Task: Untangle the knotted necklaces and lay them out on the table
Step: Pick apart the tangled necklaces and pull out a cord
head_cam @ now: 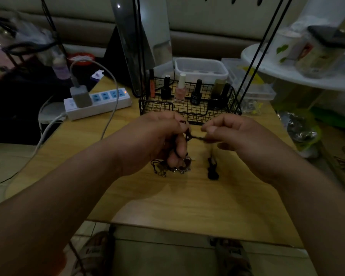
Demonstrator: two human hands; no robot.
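Both hands are held up over the middle of the wooden tabletop (167,200), and the knotted necklaces (195,138) are caught between them. The left hand (159,140) is curled tight, its fingers wrapped round a bunch of dark cords. A short twisted length of cord is stretched from it across to the right hand (233,134), where it is pinched between thumb and forefinger, the other fingers being folded in loosely. The stretch of cord is held clear of the tabletop.

Below the left hand, a cluster of loops and small metal clasps (173,168) is seen spilling down; it appears to be resting on the wood, though contact cannot be told for certain. Just to its right, under the right hand, a dark strand (212,170) is stretched toward the near edge of the tabletop, with a thin line running up from it; whether it is hung from the hand or laid flat cannot be made out in this dim light.

Behind the hands, a black wire basket (221,111) is set at the back of the tabletop, and nail polish bottles (180,88) are stood upright in it. To the left of it, a white power strip (108,103) is laid at an angle, with a grey charger (81,96) plugged into it.
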